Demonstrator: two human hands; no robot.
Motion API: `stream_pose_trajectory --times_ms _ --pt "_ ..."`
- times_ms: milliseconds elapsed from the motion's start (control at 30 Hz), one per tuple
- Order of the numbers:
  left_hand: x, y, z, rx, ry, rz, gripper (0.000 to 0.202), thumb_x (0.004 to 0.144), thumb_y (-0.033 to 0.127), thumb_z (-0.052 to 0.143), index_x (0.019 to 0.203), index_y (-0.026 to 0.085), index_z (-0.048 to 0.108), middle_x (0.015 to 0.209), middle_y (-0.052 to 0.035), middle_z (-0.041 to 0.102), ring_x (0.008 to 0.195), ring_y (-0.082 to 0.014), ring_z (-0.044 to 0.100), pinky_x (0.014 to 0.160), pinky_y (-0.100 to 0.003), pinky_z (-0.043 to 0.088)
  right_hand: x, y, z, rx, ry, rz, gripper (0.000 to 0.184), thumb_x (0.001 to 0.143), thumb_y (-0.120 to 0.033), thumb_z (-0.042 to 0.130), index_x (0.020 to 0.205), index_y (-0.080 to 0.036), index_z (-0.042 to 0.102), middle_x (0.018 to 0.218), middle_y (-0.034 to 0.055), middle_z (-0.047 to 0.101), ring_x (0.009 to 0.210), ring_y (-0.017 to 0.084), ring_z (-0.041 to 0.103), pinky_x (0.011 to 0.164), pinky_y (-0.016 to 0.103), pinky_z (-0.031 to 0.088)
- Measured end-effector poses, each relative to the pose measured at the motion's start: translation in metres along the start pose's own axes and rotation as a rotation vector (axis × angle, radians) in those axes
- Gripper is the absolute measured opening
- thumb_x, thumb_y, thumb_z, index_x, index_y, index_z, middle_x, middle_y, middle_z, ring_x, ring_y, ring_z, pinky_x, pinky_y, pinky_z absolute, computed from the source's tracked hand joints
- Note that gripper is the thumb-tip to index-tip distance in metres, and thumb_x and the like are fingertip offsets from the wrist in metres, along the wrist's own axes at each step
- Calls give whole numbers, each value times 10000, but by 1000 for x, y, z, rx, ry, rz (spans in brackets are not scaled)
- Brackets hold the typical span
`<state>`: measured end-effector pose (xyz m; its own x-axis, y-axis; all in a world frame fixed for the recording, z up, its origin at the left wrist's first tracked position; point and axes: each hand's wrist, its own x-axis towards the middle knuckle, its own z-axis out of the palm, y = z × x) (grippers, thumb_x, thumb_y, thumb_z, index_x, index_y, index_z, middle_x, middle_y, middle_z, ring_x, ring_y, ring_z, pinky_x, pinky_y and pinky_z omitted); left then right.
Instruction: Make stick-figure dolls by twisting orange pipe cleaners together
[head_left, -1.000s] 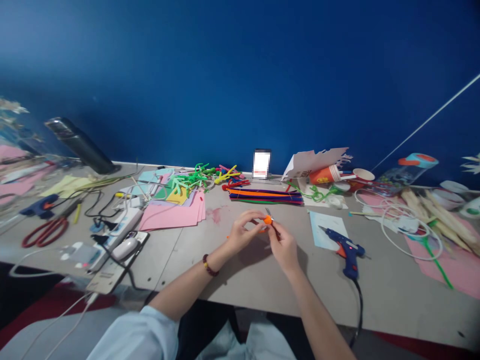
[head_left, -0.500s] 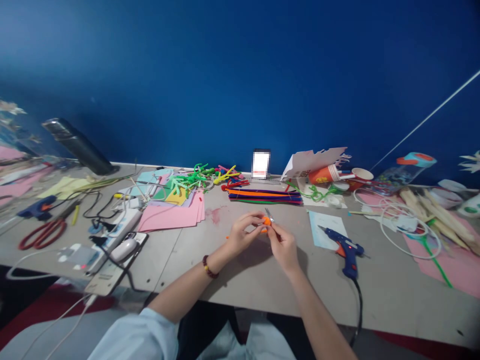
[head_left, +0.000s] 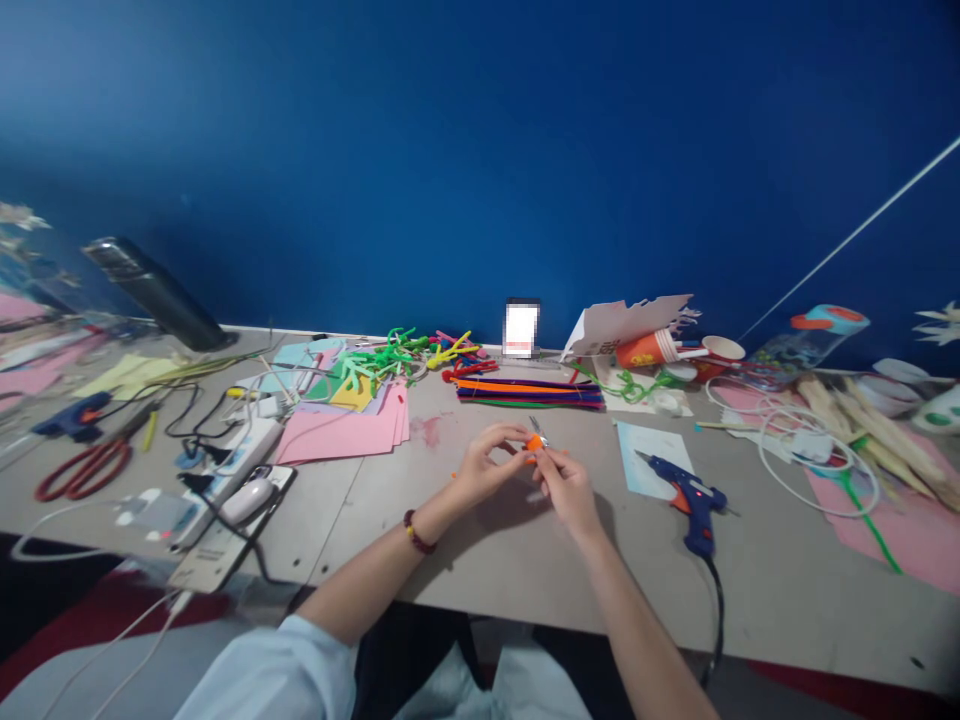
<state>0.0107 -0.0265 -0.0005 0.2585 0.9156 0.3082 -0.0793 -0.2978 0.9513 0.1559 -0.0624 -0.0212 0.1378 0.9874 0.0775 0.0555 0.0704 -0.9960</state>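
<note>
Over the middle of the table my left hand [head_left: 491,463] pinches an orange pipe cleaner [head_left: 534,442] that looks coiled or bunched. A small orange bit also shows beside the left wrist. My right hand [head_left: 568,487] meets it from the right, thumb and fingers closed at the same spot. A small pointed metal tool [head_left: 538,428] sticks up past the orange coil from the right fingers; its handles are hidden, so I cannot tell its exact kind. Behind the hands lies a bundle of coloured pipe cleaners [head_left: 529,393].
On the right a blue glue gun [head_left: 694,500] rests partly on light-blue paper [head_left: 637,455]. Pink paper [head_left: 337,432] and bent green pipe cleaners [head_left: 386,352] lie left of centre. Farther left are a power strip [head_left: 236,470], red-handled scissors [head_left: 86,468] and a dark flask [head_left: 161,295].
The right fingers have shifted slightly and spread a little at the orange coil. My left hand stays nearly where it was.
</note>
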Motion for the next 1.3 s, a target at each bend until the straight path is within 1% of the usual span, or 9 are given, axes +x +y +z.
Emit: stream_pose_trajectory --times_ms 100,200,333,433,633,733,900,1133,1300 --pt "2 -3 -3 41 -31 4 191 748 305 677 926 245 713 999 -89 658 980 -213 584 753 -291 474 -1 -2 0 171 -69 105 370 752 -525 619 637 -174 628 568 -10 562 404 72 394 378 208 289" --pt "5 -2 -5 59 -36 3 185 764 307 659 931 243 706 992 -81 656 972 -204 581 745 -279 469 -2 -3 1 308 -127 204 319 724 -494 657 742 -176 655 627 1 606 422 79 436 375 200 325" --pt "7 4 -7 53 -17 -24 166 752 298 675 900 233 711 993 -74 660 970 -198 582 738 -265 453 -1 -3 1 349 -194 251 309 742 -477 652 831 -181 661 682 7 643 456 94 518 387 196 396" --pt "8 5 -8 80 -27 13 151 752 289 677 884 226 714 1009 -82 659 984 -200 583 738 -265 454 0 -5 2 343 -169 267 319 727 -472 672 875 -190 659 762 14 671 472 95 556 381 190 417" --pt "9 1 -9 136 -38 55 256 777 301 652 1020 221 663 1005 -73 663 876 -164 617 700 -262 488 1 -3 1 340 -180 326 352 732 -486 655 878 -166 666 575 -7 619 392 84 502 351 179 398" --pt "9 -4 -10 159 -52 55 329 742 316 693 1053 215 652 1039 -74 655 893 -165 620 696 -264 512 3 0 1 331 -193 326 370 722 -484 659 921 -172 669 567 -11 614 389 86 503 339 178 396" --pt "9 -12 -11 180 -78 129 268 766 323 679 1010 211 679 1023 -86 666 944 -182 624 704 -271 532 3 1 3 323 -203 282 336 714 -465 666 905 -189 685 688 12 659 434 79 523 341 167 391" --pt "7 -11 -6 168 -32 144 213 781 348 664 931 202 704 996 -97 687 950 -189 639 672 -262 527 1 1 3 281 -175 249 349 734 -479 648 921 -187 689 639 -2 631 394 63 464 331 171 373" --pt "6 -14 -6 173 -16 152 190 774 318 678 920 199 705 974 -95 694 938 -178 642 685 -257 520 1 2 3 316 -154 249 357 702 -487 680 889 -183 685 678 12 652 425 75 504 338 173 385"
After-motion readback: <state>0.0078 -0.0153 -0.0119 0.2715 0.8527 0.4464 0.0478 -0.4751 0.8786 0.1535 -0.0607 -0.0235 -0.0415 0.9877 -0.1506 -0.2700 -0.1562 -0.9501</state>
